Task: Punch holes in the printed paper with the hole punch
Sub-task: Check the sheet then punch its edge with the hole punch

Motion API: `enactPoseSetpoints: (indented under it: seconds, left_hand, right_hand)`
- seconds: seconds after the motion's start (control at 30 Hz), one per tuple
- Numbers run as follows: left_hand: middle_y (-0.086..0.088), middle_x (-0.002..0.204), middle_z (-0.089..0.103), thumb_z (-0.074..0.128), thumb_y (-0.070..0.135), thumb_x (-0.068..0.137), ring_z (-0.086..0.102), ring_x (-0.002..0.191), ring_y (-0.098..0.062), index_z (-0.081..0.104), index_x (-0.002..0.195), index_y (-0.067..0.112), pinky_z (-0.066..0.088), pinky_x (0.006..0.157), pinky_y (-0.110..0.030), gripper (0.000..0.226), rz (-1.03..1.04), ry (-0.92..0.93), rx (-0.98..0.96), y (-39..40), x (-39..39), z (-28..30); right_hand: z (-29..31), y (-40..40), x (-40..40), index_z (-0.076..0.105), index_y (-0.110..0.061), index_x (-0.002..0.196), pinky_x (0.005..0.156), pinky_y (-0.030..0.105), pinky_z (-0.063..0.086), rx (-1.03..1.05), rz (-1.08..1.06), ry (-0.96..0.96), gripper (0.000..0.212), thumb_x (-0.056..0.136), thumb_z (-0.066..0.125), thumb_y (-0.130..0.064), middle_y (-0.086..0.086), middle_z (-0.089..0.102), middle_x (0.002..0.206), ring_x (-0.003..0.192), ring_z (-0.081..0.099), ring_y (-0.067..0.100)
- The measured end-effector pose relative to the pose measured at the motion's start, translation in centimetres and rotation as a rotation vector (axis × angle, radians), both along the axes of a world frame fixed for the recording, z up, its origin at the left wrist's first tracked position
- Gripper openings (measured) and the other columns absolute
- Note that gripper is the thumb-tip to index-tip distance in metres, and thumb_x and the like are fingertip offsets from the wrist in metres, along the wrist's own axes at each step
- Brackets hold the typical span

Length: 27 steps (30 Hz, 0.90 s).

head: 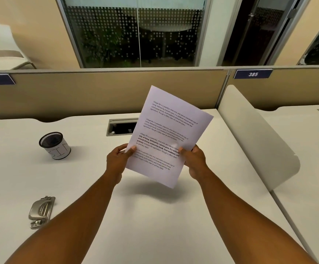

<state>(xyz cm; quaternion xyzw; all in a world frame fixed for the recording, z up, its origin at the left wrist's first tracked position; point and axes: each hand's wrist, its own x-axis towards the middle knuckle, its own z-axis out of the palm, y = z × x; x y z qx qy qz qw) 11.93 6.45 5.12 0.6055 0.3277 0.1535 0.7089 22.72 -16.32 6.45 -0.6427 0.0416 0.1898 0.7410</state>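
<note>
Both hands, left and right, pinched the paper in a closed grip above the bench. The punch lay well apart, at left.

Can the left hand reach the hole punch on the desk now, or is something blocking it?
Probably yes, but not immediately. The left hand is busy gripping the printed paper together with the right hand. The hole punch lies on the left, and nothing stands between it and that hand.
</note>
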Motion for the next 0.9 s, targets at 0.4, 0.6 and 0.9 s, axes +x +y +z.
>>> enactPoseSetpoints:
  seconds: [0.4, 0.6, 0.9]
  left_hand:
    - [-0.012, 0.129, 0.062, 0.080, 0.007, 0.078, 0.066, 0.108, -0.030, 0.049, 0.137, 0.015, 0.054, 0.096, -0.046, 0.067, 0.152, -0.132, -0.379, -0.3, -0.1, -0.4]
    - [-0.007, 0.118, 0.071, 0.075, 0.008, 0.083, 0.067, 0.110, -0.029, 0.062, 0.120, 0.018, 0.059, 0.087, -0.045, 0.040, 0.007, -0.205, -0.389, -1.7, 0.3, -0.3]
    - [-0.009, 0.118, 0.072, 0.073, 0.005, 0.083, 0.070, 0.105, -0.029, 0.057, 0.130, 0.017, 0.058, 0.085, -0.049, 0.051, -0.104, -0.269, -0.295, -2.7, 0.9, 0.6]
  right_hand:
    - [-0.3, -0.5, -0.8, 0.053, -0.016, 0.130, 0.092, 0.049, 0.053, 0.147, -0.021, 0.143, 0.044, 0.090, 0.060, 0.000, 0.009, 0.065, 0.121, 0.103, 0.064, 0.025]
    - [-0.4, 0.6, -0.7, 0.057, -0.020, 0.123, 0.093, 0.057, 0.050, 0.223, -0.051, 0.251, 0.041, 0.090, 0.058, 0.004, 0.009, 0.065, 0.119, 0.110, 0.061, 0.029]
    - [-0.7, 1.8, -0.9, 0.060, -0.018, 0.118, 0.073, 0.047, 0.056, 0.304, 0.006, 0.346, 0.039, 0.088, 0.059, 0.007, 0.010, 0.070, 0.105, 0.097, 0.065, 0.028]
